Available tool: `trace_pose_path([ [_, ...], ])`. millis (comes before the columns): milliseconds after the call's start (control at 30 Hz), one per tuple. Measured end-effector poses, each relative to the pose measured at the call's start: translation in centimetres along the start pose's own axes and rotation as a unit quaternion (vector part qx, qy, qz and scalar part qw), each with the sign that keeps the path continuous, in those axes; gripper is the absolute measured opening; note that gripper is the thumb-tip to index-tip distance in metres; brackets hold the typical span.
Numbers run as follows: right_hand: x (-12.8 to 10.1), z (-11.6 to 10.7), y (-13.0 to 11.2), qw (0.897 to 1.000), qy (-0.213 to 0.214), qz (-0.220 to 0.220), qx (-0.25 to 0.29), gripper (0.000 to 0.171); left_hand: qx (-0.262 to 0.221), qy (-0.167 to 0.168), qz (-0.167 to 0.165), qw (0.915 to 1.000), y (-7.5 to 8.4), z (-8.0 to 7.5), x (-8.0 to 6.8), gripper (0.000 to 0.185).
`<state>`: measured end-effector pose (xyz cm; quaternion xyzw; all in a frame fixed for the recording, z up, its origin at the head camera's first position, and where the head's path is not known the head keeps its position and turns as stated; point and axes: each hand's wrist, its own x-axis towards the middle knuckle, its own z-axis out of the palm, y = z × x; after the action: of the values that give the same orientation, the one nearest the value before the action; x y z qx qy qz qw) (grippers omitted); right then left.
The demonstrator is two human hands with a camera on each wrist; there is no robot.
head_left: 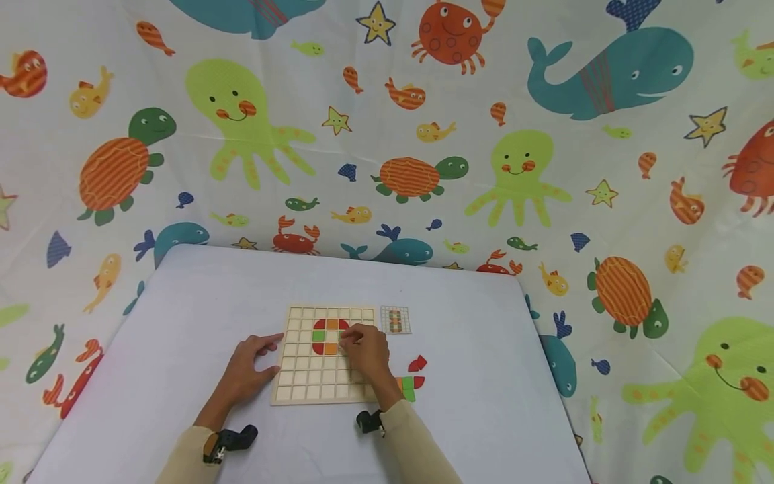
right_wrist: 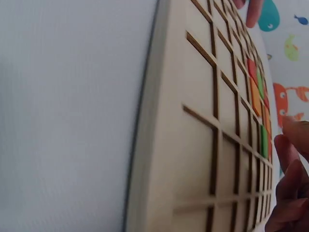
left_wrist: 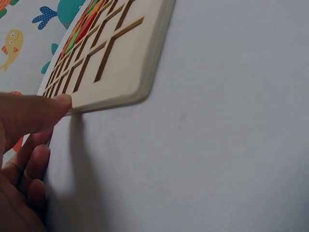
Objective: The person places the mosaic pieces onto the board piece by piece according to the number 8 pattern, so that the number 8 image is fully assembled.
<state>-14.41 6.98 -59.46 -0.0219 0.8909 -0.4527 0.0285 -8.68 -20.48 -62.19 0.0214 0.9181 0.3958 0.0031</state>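
Your white table (head_left: 181,323) carries the wooden grid board (head_left: 302,383) near its front edge, with your left hand (head_left: 248,370) resting flat, fingers relaxed and thumb tip against the board's left rim, apparently to keep it from sliding. Your right hand (head_left: 365,353) lies over the board's middle right, fingertips drawn together at the coloured tiles (head_left: 323,336) set in the grid; whether they pinch a piece, you cannot tell. The pattern card (head_left: 396,320) sits just beside the board's far right corner for reference, and the spare tiles (head_left: 414,376) wait by your right wrist.
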Motion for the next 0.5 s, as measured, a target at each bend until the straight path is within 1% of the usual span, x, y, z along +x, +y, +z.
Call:
trace_pose_path([
  [167,0.1,-1.9,0.9,1.000,0.025,0.012,-0.007,0.005,0.001,-0.001,-0.002,1.0000,0.0,0.0,0.0,0.069],
  [400,-0.2,-4.9,2.5,0.998,0.041,0.040,0.008,0.006,-0.002,-0.003,-0.006,1.0000,-0.1,0.0,0.1,0.069],
  [500,-0.5,-5.7,3.4,0.998,0.045,0.052,0.002,0.007,-0.001,0.000,-0.002,1.0000,-0.1,0.1,0.1,0.069],
])
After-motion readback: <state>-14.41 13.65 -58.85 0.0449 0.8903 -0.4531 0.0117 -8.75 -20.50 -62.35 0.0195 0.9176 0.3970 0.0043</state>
